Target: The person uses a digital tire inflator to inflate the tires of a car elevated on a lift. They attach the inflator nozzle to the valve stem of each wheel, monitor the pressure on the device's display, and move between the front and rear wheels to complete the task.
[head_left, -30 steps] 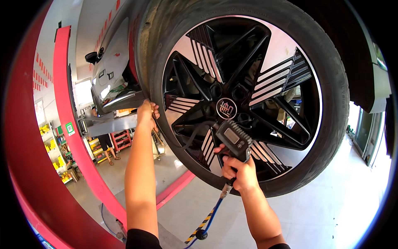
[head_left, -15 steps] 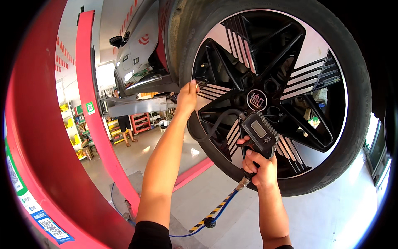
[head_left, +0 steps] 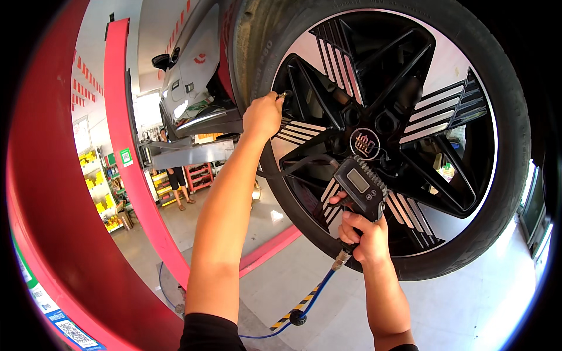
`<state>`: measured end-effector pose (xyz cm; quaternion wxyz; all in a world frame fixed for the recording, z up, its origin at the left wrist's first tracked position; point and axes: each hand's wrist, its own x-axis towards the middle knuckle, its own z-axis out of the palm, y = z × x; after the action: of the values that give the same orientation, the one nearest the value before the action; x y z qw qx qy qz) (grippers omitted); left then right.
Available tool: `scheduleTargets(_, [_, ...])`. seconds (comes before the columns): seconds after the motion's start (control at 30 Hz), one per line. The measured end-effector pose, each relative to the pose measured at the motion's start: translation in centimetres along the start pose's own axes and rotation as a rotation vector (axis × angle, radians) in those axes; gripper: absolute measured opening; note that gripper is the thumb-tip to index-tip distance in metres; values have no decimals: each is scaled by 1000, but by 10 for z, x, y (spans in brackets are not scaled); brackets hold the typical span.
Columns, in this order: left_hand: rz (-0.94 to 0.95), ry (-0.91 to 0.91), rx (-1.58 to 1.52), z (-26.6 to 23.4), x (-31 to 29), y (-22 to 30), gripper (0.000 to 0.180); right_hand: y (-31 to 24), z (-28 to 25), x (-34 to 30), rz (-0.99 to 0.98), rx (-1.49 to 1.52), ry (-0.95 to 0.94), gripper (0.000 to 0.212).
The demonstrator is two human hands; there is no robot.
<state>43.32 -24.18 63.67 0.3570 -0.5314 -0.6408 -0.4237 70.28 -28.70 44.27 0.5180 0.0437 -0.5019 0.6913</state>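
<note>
A large car wheel with a black and silver spoked rim (head_left: 410, 99) and a dark tyre (head_left: 509, 175) fills the upper right. My left hand (head_left: 262, 114) is up at the rim's left edge, fingers pinched on the inflator hose end (head_left: 283, 95) at the valve. A black hose (head_left: 298, 165) runs from there down to a black digital tyre inflator gauge (head_left: 362, 186). My right hand (head_left: 363, 234) grips that gauge by its handle, in front of the lower spokes. A blue air hose with a yellow-black striped sleeve (head_left: 307, 298) hangs from the handle to the floor.
A raised silver car (head_left: 193, 88) sits on a lift at the left. Red lift arms and a red post (head_left: 126, 146) curve along the left side. A person in shorts (head_left: 175, 178) stands far back by red and yellow shelves (head_left: 96, 181). Pale floor lies below.
The view has closed in on the wheel. My left hand has slid from the tyre's edge up to the valve at the rim. My right hand keeps hold of the gauge.
</note>
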Motion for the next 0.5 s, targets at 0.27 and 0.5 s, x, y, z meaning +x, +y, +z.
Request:
scheduleTargets(0.27, [17, -4, 147, -9, 4, 11, 31, 2, 0, 6, 11, 15, -21, 38])
scheduleTargets(0.5, [93, -91, 401, -20, 13, 35, 25, 1, -4, 16, 107, 72, -60, 39])
